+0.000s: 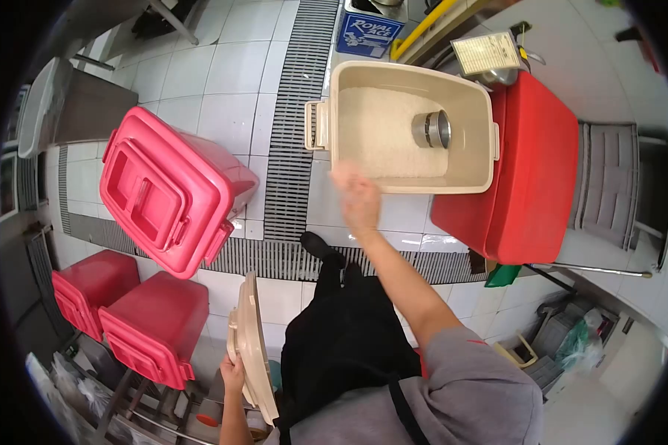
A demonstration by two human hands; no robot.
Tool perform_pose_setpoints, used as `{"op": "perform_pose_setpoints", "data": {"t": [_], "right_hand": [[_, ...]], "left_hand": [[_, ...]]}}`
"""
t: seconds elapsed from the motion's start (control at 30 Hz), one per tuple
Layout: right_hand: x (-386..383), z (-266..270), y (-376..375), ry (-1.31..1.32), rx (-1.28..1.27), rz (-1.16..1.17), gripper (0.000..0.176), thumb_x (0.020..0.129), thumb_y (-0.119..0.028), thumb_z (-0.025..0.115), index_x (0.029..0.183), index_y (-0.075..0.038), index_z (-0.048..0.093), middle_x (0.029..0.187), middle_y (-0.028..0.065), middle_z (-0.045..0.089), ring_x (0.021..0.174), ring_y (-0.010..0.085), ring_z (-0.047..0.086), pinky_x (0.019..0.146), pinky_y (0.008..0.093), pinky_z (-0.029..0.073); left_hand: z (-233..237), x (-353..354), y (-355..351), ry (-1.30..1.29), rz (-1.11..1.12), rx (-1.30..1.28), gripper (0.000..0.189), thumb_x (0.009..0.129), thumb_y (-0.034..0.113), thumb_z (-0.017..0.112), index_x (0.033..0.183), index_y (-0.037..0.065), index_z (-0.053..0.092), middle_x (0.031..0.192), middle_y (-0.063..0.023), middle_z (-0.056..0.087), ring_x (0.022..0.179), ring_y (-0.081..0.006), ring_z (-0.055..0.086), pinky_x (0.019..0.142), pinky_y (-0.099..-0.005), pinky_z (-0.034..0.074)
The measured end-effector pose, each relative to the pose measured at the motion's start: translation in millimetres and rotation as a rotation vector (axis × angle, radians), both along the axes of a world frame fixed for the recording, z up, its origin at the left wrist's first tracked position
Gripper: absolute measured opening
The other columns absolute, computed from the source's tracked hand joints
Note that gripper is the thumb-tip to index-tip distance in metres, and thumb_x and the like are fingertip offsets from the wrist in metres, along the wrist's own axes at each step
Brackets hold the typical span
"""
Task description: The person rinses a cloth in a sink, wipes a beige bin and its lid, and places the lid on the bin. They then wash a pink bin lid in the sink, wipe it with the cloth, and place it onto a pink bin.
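Biggest thing here is the big red bin (531, 163) on the right, and the open beige bin (430, 184) sits right against its left side. I can't tell if it actually rests on it. Next in size is a red bin with its lid on (171, 189), tilted, out on the white tiled floor (230, 74) to the left. 2 more red bins (89, 289) are parked side by side lower left. A long metal drain grate (293, 111) runs across the floor between the tilted red bin and the beige one. The beige bin holds a layer of white rice (382, 130), with a round metal cup (432, 130) lying on its side on top of it. The beige lid (254, 348) is off, held upright on edge down by the person's left side. The left hand (231, 374) grips its lower edge, fingers wrapped around it. The right hand (356, 196) is stretched out at the near rim of the beige bin, but it's blurred, so I can't tell whether it's wide or closed.
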State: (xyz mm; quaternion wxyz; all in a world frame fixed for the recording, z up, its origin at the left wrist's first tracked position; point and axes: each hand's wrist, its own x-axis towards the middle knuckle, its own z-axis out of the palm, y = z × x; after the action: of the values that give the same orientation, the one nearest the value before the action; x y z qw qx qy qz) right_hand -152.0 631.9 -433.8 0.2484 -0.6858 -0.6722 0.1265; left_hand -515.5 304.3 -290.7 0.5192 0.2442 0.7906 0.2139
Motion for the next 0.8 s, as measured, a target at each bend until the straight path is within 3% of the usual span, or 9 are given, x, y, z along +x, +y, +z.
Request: {"op": "perform_pose_setpoints", "data": {"t": [0.1, 0.2, 0.23, 0.27, 0.3, 0.4, 0.57, 0.63, 0.8], "right_hand": [[-41, 20, 54, -0.227, 0.171, 0.367, 0.027, 0.071, -0.013, 0.055, 0.096, -0.006, 0.056, 0.101, 0.0099, 0.054, 0.091, 0.0263, 0.052, 0.071, 0.0376, 0.042], [-48, 19, 155, -0.429, -0.141, 0.48, 0.019, 0.073, -0.016, 0.051, 0.089, -0.009, 0.059, 0.095, 0.0089, 0.056, 0.09, 0.0271, 0.052, 0.069, 0.0378, 0.041], [-36, 34, 185, 0.027, -0.108, 0.377, 0.017, 0.074, -0.015, 0.05, 0.086, -0.008, 0.06, 0.091, 0.0097, 0.058, 0.087, 0.0273, 0.054, 0.07, 0.0395, 0.043], [-21, -47, 245, -0.344, 0.165, 0.376, 0.017, 0.077, -0.018, 0.05, 0.087, -0.009, 0.062, 0.089, 0.0102, 0.059, 0.086, 0.0274, 0.054, 0.073, 0.0399, 0.045], [-21, 1, 270, -0.011, -0.033, 0.245, 0.019, 0.079, -0.021, 0.05, 0.091, -0.012, 0.062, 0.09, 0.009, 0.06, 0.088, 0.0255, 0.055, 0.075, 0.0388, 0.045], [2, 5, 343, -0.568, 0.108, 0.443, 0.024, 0.08, -0.025, 0.048, 0.095, -0.012, 0.063, 0.094, 0.0108, 0.06, 0.088, 0.0275, 0.056, 0.077, 0.0371, 0.046], [97, 31, 351, -0.587, -0.277, 0.281, 0.035, 0.085, -0.031, 0.038, 0.101, -0.013, 0.062, 0.103, 0.0149, 0.058, 0.093, 0.0299, 0.057, 0.08, 0.0388, 0.046], [138, 67, 319, -0.258, -0.291, 0.181, 0.034, 0.084, -0.033, 0.04, 0.098, -0.01, 0.061, 0.099, 0.0177, 0.057, 0.089, 0.0322, 0.058, 0.077, 0.0417, 0.047], [288, 19, 302, -0.381, -0.124, 0.126, 0.029, 0.083, -0.03, 0.047, 0.093, -0.006, 0.059, 0.092, 0.0188, 0.055, 0.081, 0.0353, 0.058, 0.07, 0.046, 0.047]], "left_hand": [[3, 15, 6, 0.033, -0.04, 0.051, 0.016, 0.085, 0.005, 0.045, 0.094, -0.004, 0.055, 0.079, -0.0042, 0.059, 0.072, -0.0097, 0.053, 0.065, -0.0239, 0.044], [10, 27, 13, 0.022, -0.008, 0.058, 0.018, 0.084, 0.006, 0.045, 0.095, -0.005, 0.054, 0.081, -0.005, 0.06, 0.073, -0.0104, 0.054, 0.067, -0.0247, 0.045], [9, 29, 9, 0.02, 0.008, 0.05, 0.018, 0.084, 0.006, 0.045, 0.095, -0.005, 0.054, 0.081, -0.005, 0.06, 0.073, -0.0104, 0.054, 0.067, -0.0247, 0.045], [5, 32, 3, -0.002, 0.047, 0.075, 0.018, 0.084, 0.006, 0.046, 0.095, -0.005, 0.054, 0.082, -0.0055, 0.061, 0.073, -0.0107, 0.054, 0.068, -0.0248, 0.045], [4, 37, -1, -0.023, 0.087, 0.101, 0.018, 0.084, 0.007, 0.047, 0.094, -0.005, 0.054, 0.083, -0.0059, 0.061, 0.073, -0.0109, 0.054, 0.069, -0.0249, 0.045], [4, 64, 4, -0.008, 0.207, 0.12, 0.025, 0.083, 0.014, 0.05, 0.096, -0.006, 0.054, 0.084, -0.0064, 0.061, 0.074, -0.0112, 0.055, 0.069, -0.0252, 0.045], [22, 101, 36, 0.137, 0.325, 0.222, 0.035, 0.083, 0.024, 0.054, 0.099, -0.007, 0.054, 0.087, -0.0059, 0.061, 0.077, -0.0116, 0.054, 0.07, -0.0259, 0.045], [25, 113, 61, 0.164, 0.291, 0.234, 0.038, 0.083, 0.027, 0.052, 0.101, -0.006, 0.051, 0.087, -0.0071, 0.06, 0.078, -0.0127, 0.054, 0.07, -0.0277, 0.044], [60, 154, 173, 0.393, -0.028, 0.315, 0.045, 0.087, 0.038, 0.045, 0.105, -0.004, 0.044, 0.086, -0.0144, 0.058, 0.079, -0.02, 0.056, 0.069, -0.0357, 0.043]]}}
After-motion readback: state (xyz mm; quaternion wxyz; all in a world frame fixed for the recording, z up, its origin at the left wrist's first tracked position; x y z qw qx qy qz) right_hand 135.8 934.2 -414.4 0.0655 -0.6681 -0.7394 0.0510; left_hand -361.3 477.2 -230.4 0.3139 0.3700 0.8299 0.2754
